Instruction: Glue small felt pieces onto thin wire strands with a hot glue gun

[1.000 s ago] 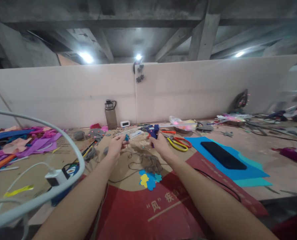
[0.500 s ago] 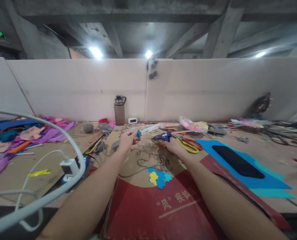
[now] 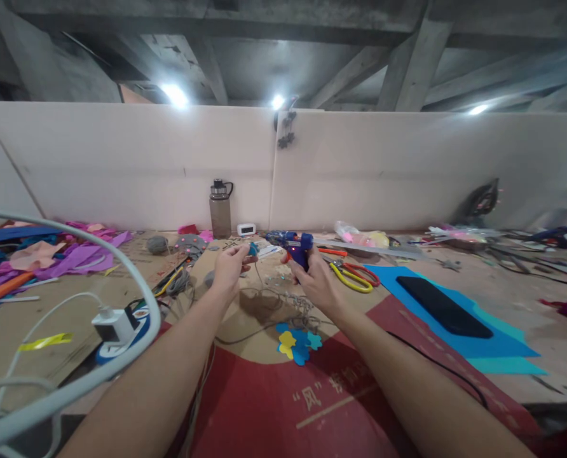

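Note:
My right hand (image 3: 316,275) is wrapped round the handle of a blue hot glue gun (image 3: 293,245), its nozzle pointing left toward my other hand. A long clear glue stick (image 3: 350,245) sticks out of its back end. Between the fingertips of my left hand (image 3: 231,268) is a small teal piece (image 3: 253,249), with a cord hanging down from it. Below both hands, grey cord (image 3: 302,305) lies in loose loops on the cardboard. Nearer to me sit a yellow flower cutout (image 3: 287,344), blue cutouts (image 3: 301,353) and a turquoise one (image 3: 314,341).
Scissors with yellow handles (image 3: 350,280) lie right of my right hand. A black phone (image 3: 443,305) rests on blue sheets (image 3: 498,343). At the back stand a bottle (image 3: 220,213) and a small white clock (image 3: 246,229). A thick white cable (image 3: 152,299) arches over a power strip (image 3: 121,337) at left.
My right hand has lifted the glue gun off the table and brought it left and upright, close to the teal piece. My left hand still pinches that piece.

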A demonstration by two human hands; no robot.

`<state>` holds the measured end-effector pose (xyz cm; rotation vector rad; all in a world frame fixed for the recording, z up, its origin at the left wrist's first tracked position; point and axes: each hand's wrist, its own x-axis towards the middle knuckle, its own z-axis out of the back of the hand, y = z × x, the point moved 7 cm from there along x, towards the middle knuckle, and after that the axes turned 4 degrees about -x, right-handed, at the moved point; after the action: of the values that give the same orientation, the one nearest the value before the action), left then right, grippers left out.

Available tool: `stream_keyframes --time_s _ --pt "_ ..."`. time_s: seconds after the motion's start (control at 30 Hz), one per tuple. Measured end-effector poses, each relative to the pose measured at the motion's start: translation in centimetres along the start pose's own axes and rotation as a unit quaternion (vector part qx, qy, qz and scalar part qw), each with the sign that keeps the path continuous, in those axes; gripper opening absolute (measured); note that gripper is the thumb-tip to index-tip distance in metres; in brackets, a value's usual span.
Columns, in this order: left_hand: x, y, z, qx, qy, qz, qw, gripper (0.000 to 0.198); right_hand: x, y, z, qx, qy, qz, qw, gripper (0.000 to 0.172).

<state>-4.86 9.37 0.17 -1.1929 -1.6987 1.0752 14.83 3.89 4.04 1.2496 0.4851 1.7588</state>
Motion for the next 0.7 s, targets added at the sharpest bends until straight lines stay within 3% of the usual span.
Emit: stream_keyframes --time_s 0.23,0.7 --pt "-0.9 -0.9 -0.4 -0.001 -0.012 -0.032 0.999 0.030 -0.2 0.6 -0.4 -0.097 0.018 0.032 0.995 0.018" --pt "-1.0 -1.2 -0.6 0.006 -0.008 -0.064 0.998 0.028 -0.6 0.5 -1.5 -0.160 0.034 0.052 0.985 0.030"
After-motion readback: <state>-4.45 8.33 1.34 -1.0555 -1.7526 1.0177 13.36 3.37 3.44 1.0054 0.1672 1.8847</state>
